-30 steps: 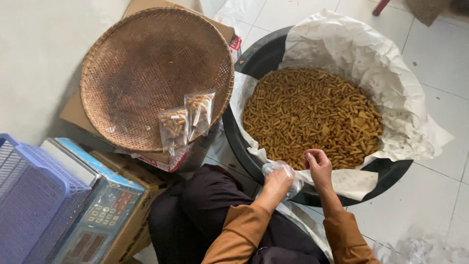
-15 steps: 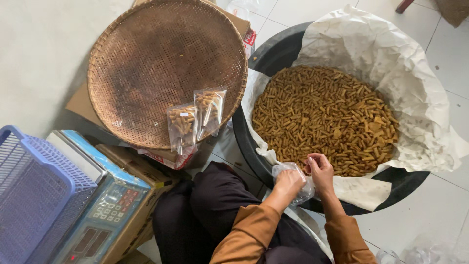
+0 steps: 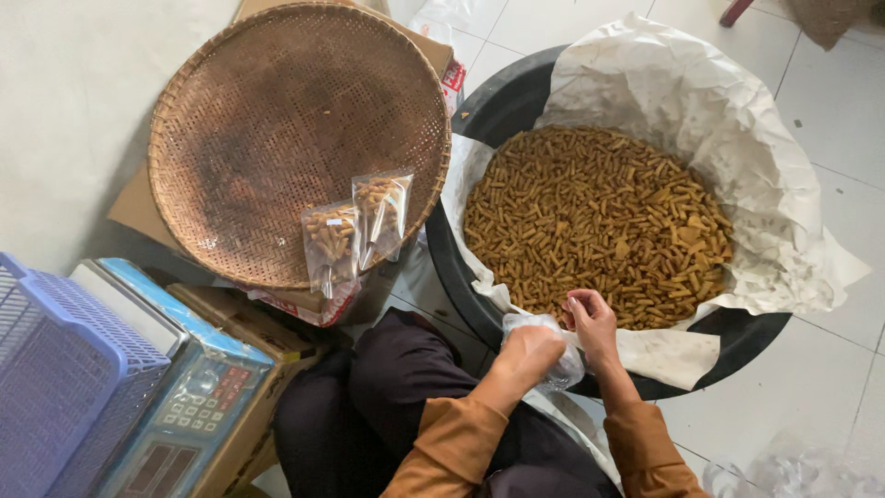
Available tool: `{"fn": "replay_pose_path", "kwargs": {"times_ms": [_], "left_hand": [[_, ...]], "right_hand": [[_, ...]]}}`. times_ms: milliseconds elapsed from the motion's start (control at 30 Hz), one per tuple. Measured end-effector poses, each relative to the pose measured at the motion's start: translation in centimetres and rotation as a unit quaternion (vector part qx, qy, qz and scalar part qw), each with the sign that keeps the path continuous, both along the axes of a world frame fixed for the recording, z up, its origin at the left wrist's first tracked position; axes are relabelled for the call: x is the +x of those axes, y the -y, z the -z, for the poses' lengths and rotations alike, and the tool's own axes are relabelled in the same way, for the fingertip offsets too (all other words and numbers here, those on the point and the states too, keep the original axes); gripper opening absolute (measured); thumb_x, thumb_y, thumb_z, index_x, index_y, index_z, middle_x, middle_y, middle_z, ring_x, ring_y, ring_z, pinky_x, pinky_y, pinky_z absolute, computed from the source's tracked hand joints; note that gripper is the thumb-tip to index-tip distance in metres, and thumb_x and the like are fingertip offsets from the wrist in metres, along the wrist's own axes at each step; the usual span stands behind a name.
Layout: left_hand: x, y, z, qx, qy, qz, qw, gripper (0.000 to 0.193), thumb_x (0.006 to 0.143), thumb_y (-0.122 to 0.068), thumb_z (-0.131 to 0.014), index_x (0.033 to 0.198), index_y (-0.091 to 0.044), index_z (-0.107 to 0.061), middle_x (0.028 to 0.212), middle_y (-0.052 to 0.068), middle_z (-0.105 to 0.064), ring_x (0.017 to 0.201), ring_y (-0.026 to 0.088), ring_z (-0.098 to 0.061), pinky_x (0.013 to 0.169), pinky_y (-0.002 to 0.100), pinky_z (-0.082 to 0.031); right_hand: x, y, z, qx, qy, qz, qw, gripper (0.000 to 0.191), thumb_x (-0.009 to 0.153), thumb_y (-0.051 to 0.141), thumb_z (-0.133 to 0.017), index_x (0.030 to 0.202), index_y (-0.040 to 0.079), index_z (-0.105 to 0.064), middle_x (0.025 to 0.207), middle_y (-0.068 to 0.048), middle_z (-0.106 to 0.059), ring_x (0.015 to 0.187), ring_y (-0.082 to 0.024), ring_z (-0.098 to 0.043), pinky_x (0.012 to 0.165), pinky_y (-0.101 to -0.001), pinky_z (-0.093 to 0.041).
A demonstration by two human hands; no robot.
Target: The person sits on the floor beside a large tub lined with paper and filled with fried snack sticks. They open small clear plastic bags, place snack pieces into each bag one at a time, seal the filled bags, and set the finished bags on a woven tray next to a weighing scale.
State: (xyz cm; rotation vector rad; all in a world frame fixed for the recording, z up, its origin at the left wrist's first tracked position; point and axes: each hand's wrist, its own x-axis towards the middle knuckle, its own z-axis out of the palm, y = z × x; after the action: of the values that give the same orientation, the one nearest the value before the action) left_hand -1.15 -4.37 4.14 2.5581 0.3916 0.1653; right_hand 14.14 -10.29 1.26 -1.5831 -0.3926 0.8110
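1. Left hand point(image 3: 530, 350) fingers curled shut on a clear plastic bag point(image 3: 553, 355), at the near rim of the black tub point(image 3: 516, 92).
2. Right hand point(image 3: 592, 323) touching the bag mouth, fingers loosely bent, pinching; contents can't tell.
3. Fried snack sticks point(image 3: 599, 221) fill the paper-lined tub.
4. Two filled packets point(image 3: 355, 231) lie at the woven tray point(image 3: 277, 129) near edge.
5. Scale point(image 3: 194, 406) and blue basket point(image 3: 55, 387) near left.

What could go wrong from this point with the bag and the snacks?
1. The left hand bunches the clear bag, so its mouth looks narrow; snack sticks from the right hand may spill.
2. Both hands work at the tub rim, over the paper liner's edge; dropped sticks may land outside.
3. Two filled packets lie at the woven tray's rim and may slide off.
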Motion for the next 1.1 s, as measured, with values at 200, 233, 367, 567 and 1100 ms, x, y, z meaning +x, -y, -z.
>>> {"fn": "replay_pose_path", "kwargs": {"times_ms": [200,233,367,567,1100], "left_hand": [[-1.1,-0.2,1.9,-0.051,0.149,0.003,0.988,0.012,0.089,-0.012,-0.06,0.081,-0.005,-0.066,0.082,0.015,-0.066,0.086,0.036,-0.069,0.074,0.047,-0.055],[-1.4,-0.3,2.0,-0.078,0.11,0.0,0.991,0.014,0.089,-0.013,-0.061,0.079,-0.004,-0.066,0.081,0.016,-0.066,0.085,0.036,-0.069,0.073,0.046,-0.055],[-1.0,-0.7,-0.2,-0.085,0.026,-0.012,0.996,0.009,0.086,-0.016,-0.066,0.081,-0.01,-0.072,0.083,0.016,-0.069,0.083,0.038,-0.07,0.07,0.049,-0.054],[-0.9,-1.9,-5.9,-0.123,-0.004,-0.098,0.988,0.006,0.089,-0.016,-0.066,0.089,-0.01,-0.068,0.088,0.015,-0.071,0.087,0.037,-0.071,0.072,0.05,-0.055],[-1.7,-3.3,-8.7,-0.128,0.038,-0.144,0.981,0.015,0.08,-0.027,-0.077,0.087,-0.013,-0.074,0.088,0.008,-0.074,0.089,0.031,-0.073,0.074,0.045,-0.057]], "right_hand": [[0.1,0.2,-0.4,-0.026,0.009,-0.009,1.0,0.013,0.1,0.013,-0.063,0.109,0.004,-0.067,0.089,-0.006,-0.072,0.065,-0.009,-0.061,0.055,-0.0248,-0.048],[0.2,0.2,-0.6,-0.033,0.018,-0.012,0.999,0.013,0.1,0.013,-0.063,0.11,0.004,-0.067,0.089,-0.006,-0.072,0.065,-0.009,-0.062,0.055,-0.0247,-0.047],[0.3,0.4,-1.0,-0.03,0.004,-0.009,0.999,0.015,0.1,0.014,-0.062,0.11,0.004,-0.066,0.089,-0.006,-0.072,0.061,-0.01,-0.061,0.052,-0.0252,-0.046],[0.2,0.5,-1.0,-0.016,0.034,-0.024,0.999,0.014,0.101,0.014,-0.063,0.109,0.003,-0.067,0.088,-0.007,-0.072,0.063,-0.009,-0.06,0.053,-0.0248,-0.047],[0.0,0.7,-1.2,-0.016,0.042,-0.021,0.999,0.013,0.099,0.011,-0.063,0.107,0.002,-0.067,0.082,-0.005,-0.07,0.061,-0.01,-0.06,0.053,-0.0262,-0.048]]}}
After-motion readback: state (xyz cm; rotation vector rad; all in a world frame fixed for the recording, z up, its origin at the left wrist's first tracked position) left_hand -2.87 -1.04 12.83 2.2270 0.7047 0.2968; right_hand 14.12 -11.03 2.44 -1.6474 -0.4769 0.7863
